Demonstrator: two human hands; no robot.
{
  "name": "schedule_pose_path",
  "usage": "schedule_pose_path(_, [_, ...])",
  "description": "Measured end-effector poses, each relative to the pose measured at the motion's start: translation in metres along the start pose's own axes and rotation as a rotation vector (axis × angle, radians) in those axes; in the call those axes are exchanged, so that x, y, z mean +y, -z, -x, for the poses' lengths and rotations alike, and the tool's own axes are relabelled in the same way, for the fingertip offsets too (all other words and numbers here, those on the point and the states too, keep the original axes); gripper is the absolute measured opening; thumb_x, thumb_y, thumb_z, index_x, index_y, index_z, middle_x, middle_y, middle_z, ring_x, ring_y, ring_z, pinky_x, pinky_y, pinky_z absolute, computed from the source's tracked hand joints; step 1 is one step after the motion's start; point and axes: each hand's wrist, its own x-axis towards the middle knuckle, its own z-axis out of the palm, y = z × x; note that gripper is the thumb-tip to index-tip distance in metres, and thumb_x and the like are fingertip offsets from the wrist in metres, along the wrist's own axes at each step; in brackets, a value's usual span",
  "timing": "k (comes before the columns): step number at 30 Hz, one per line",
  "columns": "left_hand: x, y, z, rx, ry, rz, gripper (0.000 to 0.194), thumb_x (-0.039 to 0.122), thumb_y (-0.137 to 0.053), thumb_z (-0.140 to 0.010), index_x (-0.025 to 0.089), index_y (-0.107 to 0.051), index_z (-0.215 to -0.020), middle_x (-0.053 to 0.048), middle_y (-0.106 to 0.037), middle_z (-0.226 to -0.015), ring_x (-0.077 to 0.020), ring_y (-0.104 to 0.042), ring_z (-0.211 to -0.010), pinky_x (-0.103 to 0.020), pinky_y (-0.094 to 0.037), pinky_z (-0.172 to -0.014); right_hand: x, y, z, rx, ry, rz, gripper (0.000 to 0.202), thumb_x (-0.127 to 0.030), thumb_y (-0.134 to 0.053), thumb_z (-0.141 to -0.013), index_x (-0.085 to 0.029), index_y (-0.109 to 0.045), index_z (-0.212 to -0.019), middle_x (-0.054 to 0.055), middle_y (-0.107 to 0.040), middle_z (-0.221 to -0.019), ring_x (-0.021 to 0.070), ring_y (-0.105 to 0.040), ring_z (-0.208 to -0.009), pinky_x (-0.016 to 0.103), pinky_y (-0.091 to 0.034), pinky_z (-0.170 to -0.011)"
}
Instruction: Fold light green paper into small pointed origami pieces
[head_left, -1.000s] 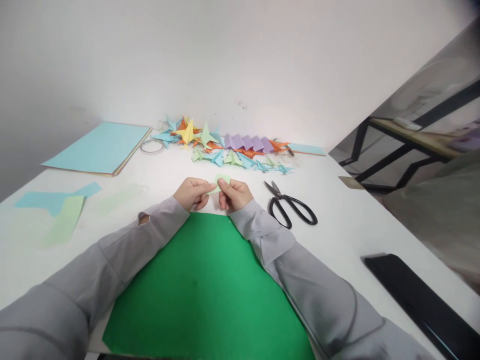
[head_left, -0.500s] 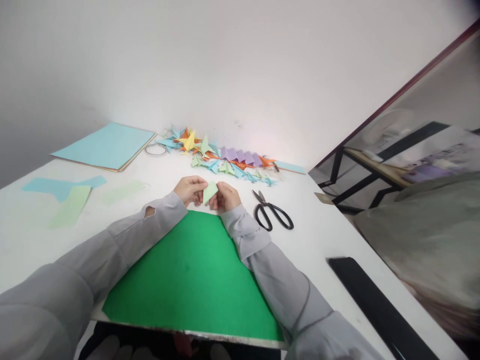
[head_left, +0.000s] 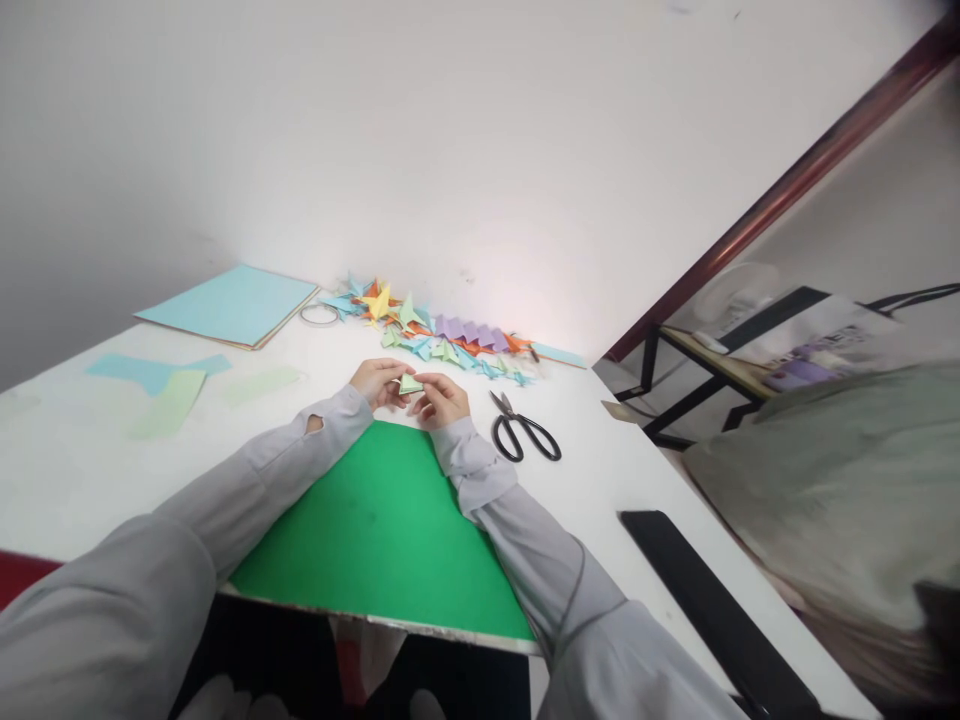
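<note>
A small folded piece of light green paper [head_left: 409, 384] is held between both hands, just beyond the far edge of a green sheet [head_left: 375, 530]. My left hand [head_left: 379, 382] pinches its left side, thumb and fingers closed on it. On the other side, my right hand [head_left: 442, 399] grips the paper's right edge with closed fingertips. Folded layers show on the paper's near side. Black-handled scissors [head_left: 523, 430] lie to the right of my right hand, blades pointing away from me.
Folded paper pieces [head_left: 442, 330] in several colours line the wall. A stack of blue sheets [head_left: 232, 305] and a tape ring [head_left: 319, 315] lie at the back left. Blue paper [head_left: 142, 371] and green scraps [head_left: 171, 402] sit left. A long black object [head_left: 712, 610] lies near the right edge.
The light green paper has turned from a flat, upright face to a lower, tilted one showing its folded layers. My right hand has shifted closer to my left. The camera view has moved slightly.
</note>
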Motion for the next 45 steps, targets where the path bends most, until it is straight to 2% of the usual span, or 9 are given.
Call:
schedule_pose_path(6, [-0.001,-0.006,0.014,0.011,0.021,0.055,0.009,0.018,-0.06,-0.07,0.009,-0.057,-0.071,-0.004,-0.06,-0.051,-0.012,-0.054,-0.038,-0.024,-0.046,-0.04,-0.011,-0.002,0.014,-0.022,-0.082,-0.028,0.031,-0.041,-0.055,-0.058,-0.019,-0.057,-0.079,-0.003,-0.058,-0.054,0.0121,-0.053,-0.04,0.021,-0.034,-0.032])
schedule_pose_path(13, [-0.008,-0.004,0.011,0.039,0.037,0.034,0.017,0.024,-0.067,-0.064,0.01,-0.059,-0.071,-0.001,-0.056,-0.041,-0.0142,-0.053,-0.033,-0.023,-0.042,-0.034,-0.007,0.002,0.01,-0.053,-0.209,-0.009,0.034,-0.046,-0.056,-0.06,-0.02,-0.055,-0.082,-0.006,-0.051,-0.037,0.0122,-0.046,-0.032,0.022,-0.032,-0.033])
schedule_pose_path(20, [-0.011,-0.005,0.009,0.074,-0.007,-0.092,0.03,0.037,-0.071,-0.058,0.012,-0.055,-0.058,-0.001,-0.053,-0.035,-0.0117,-0.049,-0.03,-0.02,-0.038,-0.031,0.001,0.002,0.008,-0.008,-0.216,0.02,0.029,-0.051,-0.052,-0.068,-0.022,-0.049,-0.073,-0.008,-0.049,-0.032,0.0095,-0.041,-0.027,0.019,-0.031,-0.032])
schedule_pose_path(26, [-0.013,-0.005,0.007,0.112,-0.039,-0.122,0.036,0.045,-0.066,-0.062,0.013,-0.052,-0.054,0.001,-0.051,-0.034,-0.0089,-0.046,-0.028,-0.019,-0.037,-0.03,0.002,0.0,0.01,0.009,-0.108,-0.002,0.032,-0.052,-0.052,-0.067,-0.02,-0.048,-0.074,-0.009,-0.047,-0.033,0.0085,-0.038,-0.026,0.019,-0.027,-0.028])
schedule_pose_path(29, [-0.016,-0.003,0.005,0.139,-0.049,-0.137,0.035,0.045,-0.066,-0.061,0.013,-0.052,-0.054,0.002,-0.05,-0.035,-0.0086,-0.044,-0.028,-0.019,-0.036,-0.031,0.001,-0.002,0.012,0.001,-0.072,0.039,0.029,-0.047,-0.05,-0.072,-0.019,-0.049,-0.08,-0.009,-0.047,-0.034,0.0085,-0.04,-0.027,0.019,-0.029,-0.029])
schedule_pose_path(34, [-0.017,-0.008,0.005,0.287,-0.118,-0.151,0.027,0.034,-0.069,-0.057,0.013,-0.056,-0.067,0.003,-0.057,-0.046,-0.0079,-0.048,-0.037,-0.019,-0.038,-0.037,-0.004,-0.004,0.019,0.016,0.057,0.078,0.024,-0.04,-0.051,-0.076,-0.019,-0.048,-0.088,-0.008,-0.053,-0.044,0.0071,-0.043,-0.03,0.018,-0.033,-0.032])
schedule_pose_path(38, [-0.013,-0.012,0.009,0.327,-0.193,-0.285,0.02,0.029,-0.064,-0.06,0.012,-0.058,-0.069,0.005,-0.052,-0.042,-0.0063,-0.044,-0.037,-0.018,-0.033,-0.038,-0.008,-0.002,0.021,0.019,0.053,0.043,0.024,-0.039,-0.049,-0.078,-0.019,-0.047,-0.092,-0.01,-0.051,-0.045,0.0062,-0.043,-0.03,0.017,-0.031,-0.031])
schedule_pose_path(41, [-0.012,-0.011,0.01,0.36,-0.277,-0.383,0.015,0.027,-0.06,-0.064,0.013,-0.057,-0.068,0.004,-0.052,-0.043,-0.0064,-0.044,-0.039,-0.018,-0.033,-0.039,-0.008,-0.001,0.02,-0.009,0.026,-0.015,0.025,-0.035,-0.055,-0.075,-0.02,-0.044,-0.092,-0.01,-0.053,-0.048,0.0063,-0.045,-0.03,0.017,-0.03,-0.03])
schedule_pose_path(45, [-0.014,-0.01,0.01,0.353,-0.322,-0.431,0.013,0.027,-0.057,-0.067,0.014,-0.056,-0.07,0.005,-0.049,-0.042,-0.0064,-0.043,-0.037,-0.018,-0.032,-0.037,-0.009,-0.003,0.021,-0.001,0.056,-0.008,0.019,-0.027,-0.059,-0.071,-0.021,-0.046,-0.084,-0.01,-0.051,-0.049,0.0059,-0.044,-0.031,0.018,-0.03,-0.031])
